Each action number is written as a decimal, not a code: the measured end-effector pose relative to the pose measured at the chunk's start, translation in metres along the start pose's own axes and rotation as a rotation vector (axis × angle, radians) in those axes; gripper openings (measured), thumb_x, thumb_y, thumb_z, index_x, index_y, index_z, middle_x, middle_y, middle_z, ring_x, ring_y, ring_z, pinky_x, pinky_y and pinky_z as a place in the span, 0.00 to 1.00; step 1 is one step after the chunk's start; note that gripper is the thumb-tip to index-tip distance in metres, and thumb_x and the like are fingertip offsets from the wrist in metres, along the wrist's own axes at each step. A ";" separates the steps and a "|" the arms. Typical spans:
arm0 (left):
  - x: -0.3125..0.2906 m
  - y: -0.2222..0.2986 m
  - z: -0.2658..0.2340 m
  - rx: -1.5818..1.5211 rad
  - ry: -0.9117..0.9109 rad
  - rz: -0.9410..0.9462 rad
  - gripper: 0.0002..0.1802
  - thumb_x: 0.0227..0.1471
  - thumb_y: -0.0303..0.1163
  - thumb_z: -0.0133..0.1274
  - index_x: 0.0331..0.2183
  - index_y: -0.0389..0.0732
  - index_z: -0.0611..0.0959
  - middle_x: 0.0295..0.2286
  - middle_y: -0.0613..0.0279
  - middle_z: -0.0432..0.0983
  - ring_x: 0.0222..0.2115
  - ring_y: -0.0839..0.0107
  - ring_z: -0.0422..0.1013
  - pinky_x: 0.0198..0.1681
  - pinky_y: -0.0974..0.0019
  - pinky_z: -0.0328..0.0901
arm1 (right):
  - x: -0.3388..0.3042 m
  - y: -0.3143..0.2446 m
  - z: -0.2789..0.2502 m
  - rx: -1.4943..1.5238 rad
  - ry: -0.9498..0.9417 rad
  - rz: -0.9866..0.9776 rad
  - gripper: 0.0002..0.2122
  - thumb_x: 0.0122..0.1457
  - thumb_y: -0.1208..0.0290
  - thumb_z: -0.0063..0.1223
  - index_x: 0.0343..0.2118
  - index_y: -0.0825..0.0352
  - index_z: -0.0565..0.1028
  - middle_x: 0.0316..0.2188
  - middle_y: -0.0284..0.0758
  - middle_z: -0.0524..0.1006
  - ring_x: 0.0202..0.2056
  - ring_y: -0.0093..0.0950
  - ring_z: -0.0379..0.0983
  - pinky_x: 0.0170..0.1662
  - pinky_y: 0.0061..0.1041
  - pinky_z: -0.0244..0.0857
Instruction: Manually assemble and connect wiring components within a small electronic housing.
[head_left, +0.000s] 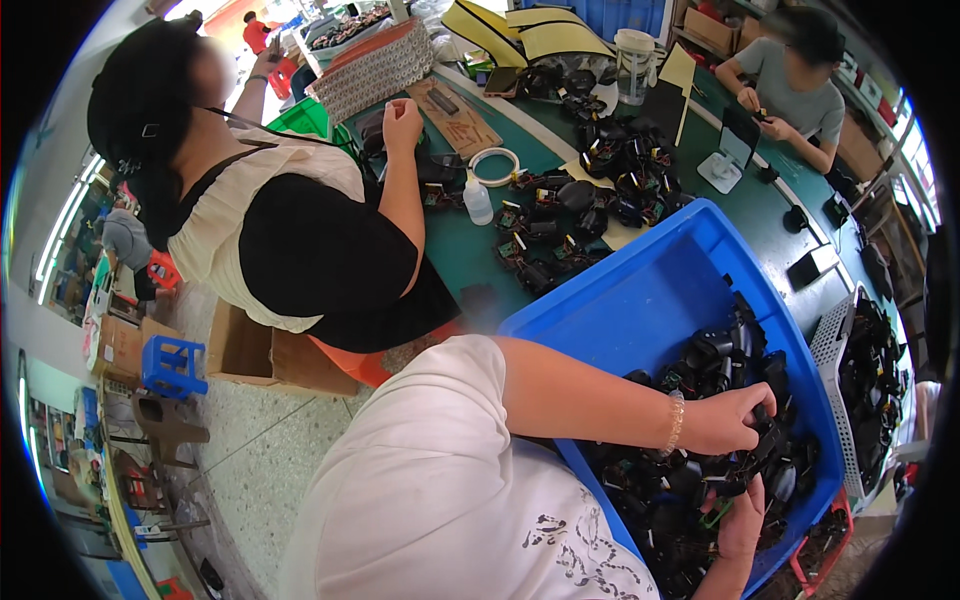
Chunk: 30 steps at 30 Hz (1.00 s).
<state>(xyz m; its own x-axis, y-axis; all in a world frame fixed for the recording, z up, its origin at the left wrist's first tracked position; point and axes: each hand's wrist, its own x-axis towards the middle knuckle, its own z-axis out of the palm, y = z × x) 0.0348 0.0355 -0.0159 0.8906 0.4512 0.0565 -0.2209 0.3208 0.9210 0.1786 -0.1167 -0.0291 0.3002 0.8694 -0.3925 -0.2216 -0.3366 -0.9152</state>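
A blue plastic bin (650, 285) stands before me, its near half heaped with black plastic parts (700, 360) that carry wires and small boards. My left hand (735, 418), a beaded bracelet at its wrist, has its fingers closed around a black plastic part (768, 428) above the heap. Just below it, nearer to me, my right hand (740, 520) curls at the same cluster, beside a bit of green (716, 512). My fingers and the heap partly hide what the right hand grips.
A green worktable (540, 150) bears more black wired parts (625, 175), a white squeeze bottle (477, 200) and a tape roll (494, 166). One co-worker (310, 220) sits close at left, another (800, 90) at far right. A white perforated basket (835, 370) adjoins the bin's right side.
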 end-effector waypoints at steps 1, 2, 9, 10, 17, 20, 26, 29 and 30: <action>-0.001 0.003 0.000 0.012 -0.008 -0.017 0.22 0.40 0.19 0.42 0.42 0.36 0.61 0.25 0.58 0.72 0.24 0.77 0.67 0.26 0.72 0.61 | 0.000 0.000 0.001 0.001 -0.003 -0.021 0.15 0.58 0.76 0.38 0.48 0.70 0.64 0.33 0.35 0.72 0.24 0.24 0.70 0.24 0.22 0.65; -0.002 0.006 0.000 0.023 -0.014 -0.034 0.22 0.40 0.18 0.41 0.42 0.36 0.60 0.26 0.59 0.73 0.26 0.78 0.67 0.28 0.73 0.62 | 0.001 -0.001 0.002 0.000 -0.008 -0.041 0.15 0.58 0.76 0.38 0.48 0.70 0.64 0.33 0.35 0.72 0.23 0.24 0.70 0.24 0.21 0.65; 0.000 0.001 0.000 0.030 -0.006 -0.007 0.22 0.40 0.18 0.41 0.42 0.36 0.60 0.25 0.59 0.73 0.24 0.78 0.66 0.25 0.73 0.59 | 0.005 -0.005 -0.001 0.093 0.228 -0.164 0.13 0.59 0.72 0.39 0.46 0.68 0.65 0.29 0.31 0.70 0.23 0.20 0.66 0.23 0.19 0.62; -0.002 0.003 0.000 0.037 -0.008 -0.013 0.22 0.40 0.18 0.41 0.42 0.36 0.60 0.25 0.59 0.73 0.24 0.79 0.65 0.24 0.73 0.59 | 0.006 -0.004 -0.004 0.106 0.244 -0.172 0.13 0.59 0.71 0.40 0.46 0.67 0.65 0.28 0.30 0.69 0.23 0.19 0.65 0.22 0.19 0.61; -0.001 -0.001 -0.002 0.086 -0.027 -0.049 0.22 0.40 0.18 0.42 0.42 0.37 0.61 0.24 0.60 0.72 0.22 0.80 0.63 0.23 0.73 0.58 | 0.004 -0.013 0.000 0.197 0.156 -0.213 0.09 0.60 0.70 0.39 0.42 0.65 0.66 0.25 0.28 0.64 0.23 0.17 0.61 0.22 0.16 0.55; 0.000 -0.002 -0.003 0.068 -0.027 -0.058 0.22 0.40 0.19 0.42 0.42 0.37 0.60 0.24 0.60 0.72 0.22 0.80 0.63 0.23 0.73 0.57 | 0.003 -0.013 -0.001 0.214 0.140 -0.188 0.10 0.60 0.70 0.39 0.43 0.65 0.66 0.26 0.28 0.65 0.24 0.17 0.61 0.22 0.16 0.54; -0.001 0.000 -0.002 0.053 -0.025 -0.053 0.22 0.41 0.19 0.41 0.42 0.37 0.60 0.24 0.60 0.72 0.23 0.80 0.64 0.24 0.74 0.58 | 0.005 -0.005 -0.005 0.216 0.202 -0.136 0.14 0.60 0.69 0.39 0.49 0.62 0.65 0.28 0.26 0.68 0.25 0.16 0.62 0.24 0.17 0.56; -0.001 0.002 -0.002 0.102 -0.022 -0.058 0.22 0.41 0.19 0.42 0.42 0.37 0.60 0.24 0.60 0.72 0.23 0.79 0.64 0.24 0.73 0.58 | 0.004 -0.004 -0.006 0.216 0.222 -0.123 0.12 0.61 0.71 0.39 0.47 0.64 0.66 0.29 0.27 0.67 0.26 0.17 0.62 0.24 0.18 0.55; -0.001 0.001 -0.002 0.095 -0.016 -0.043 0.22 0.41 0.19 0.42 0.42 0.37 0.60 0.24 0.60 0.72 0.23 0.79 0.64 0.24 0.73 0.58 | 0.004 -0.004 -0.006 0.216 0.223 -0.122 0.12 0.61 0.70 0.39 0.47 0.64 0.66 0.29 0.27 0.67 0.26 0.17 0.62 0.24 0.18 0.55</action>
<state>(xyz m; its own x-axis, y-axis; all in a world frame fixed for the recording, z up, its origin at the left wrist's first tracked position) 0.0331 0.0365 -0.0159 0.9047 0.4254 0.0219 -0.1448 0.2587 0.9550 0.1865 -0.1142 -0.0273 0.5270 0.7901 -0.3131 -0.3554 -0.1297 -0.9257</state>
